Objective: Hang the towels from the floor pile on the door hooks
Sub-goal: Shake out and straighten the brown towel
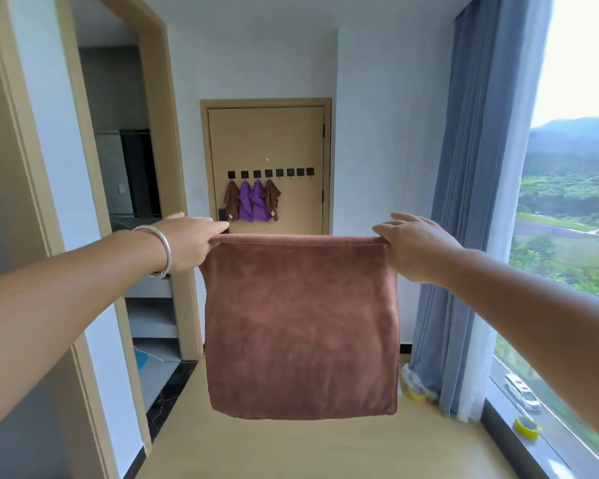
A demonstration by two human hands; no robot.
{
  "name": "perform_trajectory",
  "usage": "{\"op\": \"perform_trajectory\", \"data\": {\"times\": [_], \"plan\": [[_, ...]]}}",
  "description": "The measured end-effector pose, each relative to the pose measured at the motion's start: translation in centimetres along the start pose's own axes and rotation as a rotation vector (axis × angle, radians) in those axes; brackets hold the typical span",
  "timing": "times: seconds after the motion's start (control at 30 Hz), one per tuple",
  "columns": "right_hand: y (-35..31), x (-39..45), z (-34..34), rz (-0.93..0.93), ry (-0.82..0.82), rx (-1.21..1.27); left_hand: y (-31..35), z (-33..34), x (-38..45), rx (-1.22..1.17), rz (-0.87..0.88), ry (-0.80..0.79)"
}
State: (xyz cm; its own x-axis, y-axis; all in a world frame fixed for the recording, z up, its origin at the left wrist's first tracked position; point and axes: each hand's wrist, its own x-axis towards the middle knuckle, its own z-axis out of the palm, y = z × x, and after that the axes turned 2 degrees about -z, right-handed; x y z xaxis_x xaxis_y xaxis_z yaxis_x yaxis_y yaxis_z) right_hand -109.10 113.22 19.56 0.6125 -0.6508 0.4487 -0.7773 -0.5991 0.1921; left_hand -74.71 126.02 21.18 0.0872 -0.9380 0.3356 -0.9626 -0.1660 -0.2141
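Brown towel [301,326] held spread in mid-air, well short of door [291,143]. Left hand [184,242] pinching upper left corner; right hand [412,247] pinching upper right corner. On door: row of black hooks [269,173]; four hung towels [252,201] on leftmost hooks, toward left edge. Blue curtain [464,202] at right.

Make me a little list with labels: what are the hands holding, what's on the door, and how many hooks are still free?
held towel: brown towel, spread out flat, hanging in the air
left hand: pinches the towel's top left corner
right hand: pinches the top right corner
door: closed, at the far end
hooks: seven in a row
hung towels: four, brown, purple, purple, brown
free hooks: three, on the right
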Motion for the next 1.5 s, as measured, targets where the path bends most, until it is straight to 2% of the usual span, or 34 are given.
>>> {"op": "perform_trajectory", "data": {"times": [0.17,0.33,0.7,0.87,1.27,1.5], "plan": [[1.7,0.2,-2.9,-0.013,0.045,0.01,1.1,-2.6,0.0,0.017,0.006,0.086],[2.9,0.7,-3.8,0.001,0.031,0.019,2.1,-3.8,0.4,0.003,-0.015,0.067],[3.8,6.0,-0.4,-0.024,0.034,0.023,0.1,-0.9,4.8,-0.016,-0.006,0.048],[3.3,11.0,2.2,-0.032,0.019,-0.012,-3.0,2.0,9.2,-0.043,0.001,0.066],[-0.1,27.5,7.8,-0.057,0.101,-0.041,-13.7,7.9,20.4,-0.102,-0.037,0.093],[-0.7,33.5,12.1,-0.063,0.027,-0.024,-16.8,11.1,24.7,-0.088,-0.041,0.048]]}}
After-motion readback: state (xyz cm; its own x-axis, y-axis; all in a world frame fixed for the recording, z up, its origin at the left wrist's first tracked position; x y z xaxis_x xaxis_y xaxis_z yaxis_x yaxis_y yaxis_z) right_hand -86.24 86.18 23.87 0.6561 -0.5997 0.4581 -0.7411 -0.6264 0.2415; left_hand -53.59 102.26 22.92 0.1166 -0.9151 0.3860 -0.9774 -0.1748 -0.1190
